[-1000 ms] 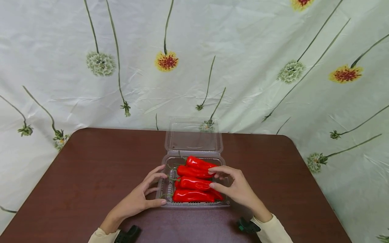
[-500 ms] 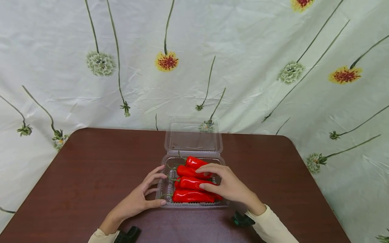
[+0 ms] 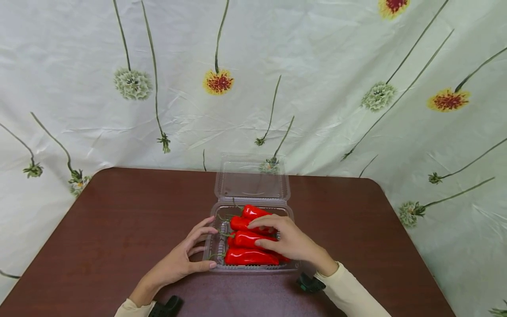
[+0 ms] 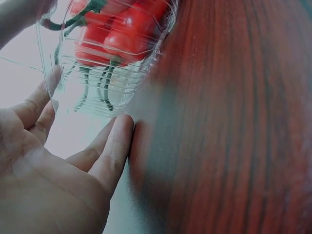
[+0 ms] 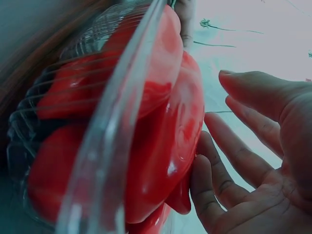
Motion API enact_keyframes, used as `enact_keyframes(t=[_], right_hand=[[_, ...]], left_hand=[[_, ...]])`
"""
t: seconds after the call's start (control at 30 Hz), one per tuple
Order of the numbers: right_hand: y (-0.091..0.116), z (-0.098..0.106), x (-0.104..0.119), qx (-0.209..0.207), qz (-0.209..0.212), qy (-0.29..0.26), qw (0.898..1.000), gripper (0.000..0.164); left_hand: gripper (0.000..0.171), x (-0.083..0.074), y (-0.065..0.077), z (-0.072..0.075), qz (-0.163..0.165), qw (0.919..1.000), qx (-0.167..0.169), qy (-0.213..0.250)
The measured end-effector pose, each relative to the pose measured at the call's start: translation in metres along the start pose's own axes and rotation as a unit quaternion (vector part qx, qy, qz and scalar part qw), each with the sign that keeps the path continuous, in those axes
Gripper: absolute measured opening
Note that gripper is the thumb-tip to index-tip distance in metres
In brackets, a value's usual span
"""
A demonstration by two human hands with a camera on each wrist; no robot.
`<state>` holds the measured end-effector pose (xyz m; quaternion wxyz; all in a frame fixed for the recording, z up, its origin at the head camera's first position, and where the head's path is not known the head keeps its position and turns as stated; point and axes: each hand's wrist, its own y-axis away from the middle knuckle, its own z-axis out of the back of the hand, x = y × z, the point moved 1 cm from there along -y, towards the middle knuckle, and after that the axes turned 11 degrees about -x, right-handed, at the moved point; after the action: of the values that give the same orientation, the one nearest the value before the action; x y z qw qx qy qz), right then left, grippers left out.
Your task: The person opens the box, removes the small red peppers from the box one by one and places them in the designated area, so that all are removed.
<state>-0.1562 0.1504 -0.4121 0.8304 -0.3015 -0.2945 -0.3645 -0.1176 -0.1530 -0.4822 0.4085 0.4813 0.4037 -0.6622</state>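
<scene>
Several glossy red, elongated, green-stemmed peppers (image 3: 244, 239) are contained in a clear, hinged plastic box (image 3: 253, 270) | left hand (image 3: 184, 255) loosely spread at its side; right hand (image 3: 287, 240) spread over peppers, nothing gripped | probably light, firm, slippery; best grasped mid-body, gently

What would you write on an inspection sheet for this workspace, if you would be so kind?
Surface: dark brown wood-grain table.
Job's things: clear plastic clamshell container, its hinged lid open at the far side; several red peppers with green stems lie inside.
Clutter: nothing seen.
Left hand: fingers spread at the container's left side.
Right hand: over the peppers, not wrapped round any; whether it touches them, I cannot tell.
Cables: nothing seen.
Surroundings: whitish, flower-printed cloth behind the table; cream sleeves and dark wrist devices on the person.
</scene>
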Motion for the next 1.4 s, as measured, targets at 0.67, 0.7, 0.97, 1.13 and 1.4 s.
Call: enact_keyframes(t=[0.67, 0.7, 0.97, 1.13, 1.4], right_hand=[[0.001, -0.015, -0.001, 0.066, -0.008, 0.035, 0.997, 0.046], [0.001, -0.015, -0.002, 0.065, -0.006, 0.033, 0.997, 0.046], [0.0, -0.014, -0.001, 0.055, 0.001, 0.026, 0.998, 0.046], [0.002, -0.013, -0.001, 0.048, -0.005, 0.029, 0.998, 0.046], [0.004, -0.009, 0.0, 0.042, -0.027, 0.03, 0.998, 0.049]], left_hand=[[0.064, 0.002, 0.001, 0.0, -0.002, 1.0, 0.003, 0.002], [0.063, 0.002, 0.001, 0.0, -0.002, 1.0, 0.002, 0.0], [0.065, 0.003, 0.001, 0.0, -0.002, 1.0, 0.001, -0.003], [0.066, 0.002, 0.001, -0.001, 0.0, 1.0, 0.001, -0.002], [0.067, 0.002, 0.0, -0.001, -0.006, 1.0, -0.001, 0.0]])
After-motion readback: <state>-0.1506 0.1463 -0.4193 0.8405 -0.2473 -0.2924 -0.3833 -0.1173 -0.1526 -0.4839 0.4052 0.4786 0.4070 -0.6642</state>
